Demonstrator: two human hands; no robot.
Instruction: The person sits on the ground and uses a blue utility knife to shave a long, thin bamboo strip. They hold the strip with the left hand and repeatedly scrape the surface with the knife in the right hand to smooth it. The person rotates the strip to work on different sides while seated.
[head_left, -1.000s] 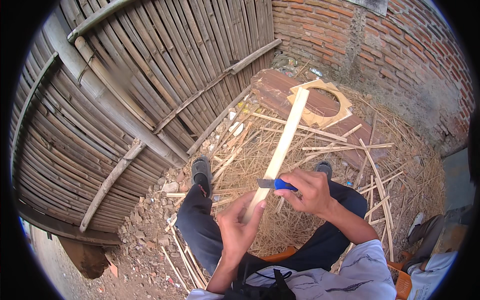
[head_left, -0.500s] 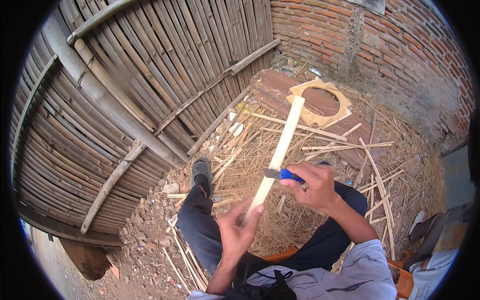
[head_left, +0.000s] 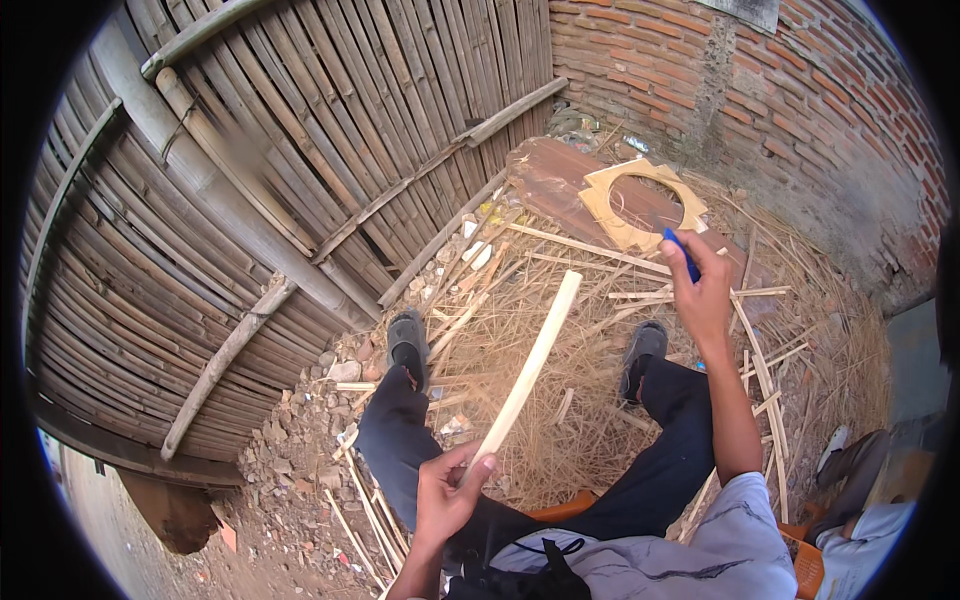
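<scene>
Head view: left hand (head_left: pixel 446 496) is pinching wooden strip (head_left: pixel 530 371), right hand (head_left: pixel 703 292) is gripping blue knife (head_left: pixel 681 253) apart from it, seemingly for shaving, next needing knife against strip.

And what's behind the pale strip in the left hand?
Scattered straw shows along both sides of the pale strip; what lies directly behind it, or behind the left hand, is covered.

the person's left hand (head_left: pixel 446 499) held close in, thumb and fingers clasped in a grip, left forearm (head_left: pixel 420 568) slanting forward, right arm (head_left: pixel 737 415) stretched farther out, right hand (head_left: pixel 702 296) well ahead, fingers curled tight
</scene>
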